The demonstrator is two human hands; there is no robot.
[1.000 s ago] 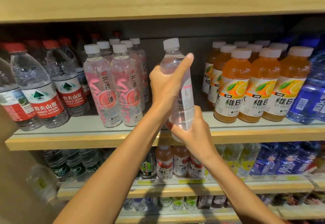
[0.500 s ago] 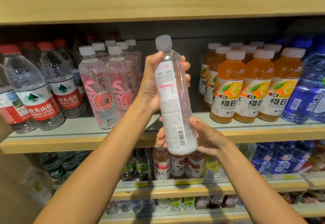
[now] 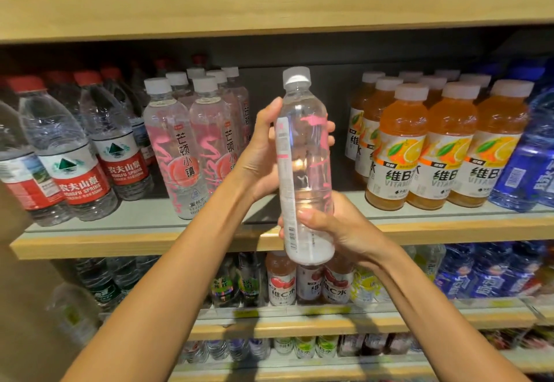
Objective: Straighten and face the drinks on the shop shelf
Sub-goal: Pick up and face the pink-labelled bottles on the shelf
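I hold a clear pink-label bottle (image 3: pixel 305 165) with a white cap upright in front of the middle shelf (image 3: pixel 150 243). My left hand (image 3: pixel 260 156) grips its upper body, fingers wrapped round the back. My right hand (image 3: pixel 332 225) grips it near the base, thumb across the front. The white text strip of its label faces left of me. The bottle hangs off the shelf, before an empty gap. Matching pink-label bottles (image 3: pixel 177 147) stand in rows to the left with their fronts facing me.
Red-label water bottles (image 3: pixel 75 156) fill the shelf's left end. Orange vitamin drinks (image 3: pixel 443 147) stand right of the gap, blue bottles (image 3: pixel 527 165) beyond them. A wooden shelf (image 3: pixel 269 7) with price tags runs above. Lower shelves (image 3: pixel 329 318) hold several small drinks.
The bottle has turned in my hands: the white text strip that faced me has swung to the left. My right thumb has come round onto the front near the base.
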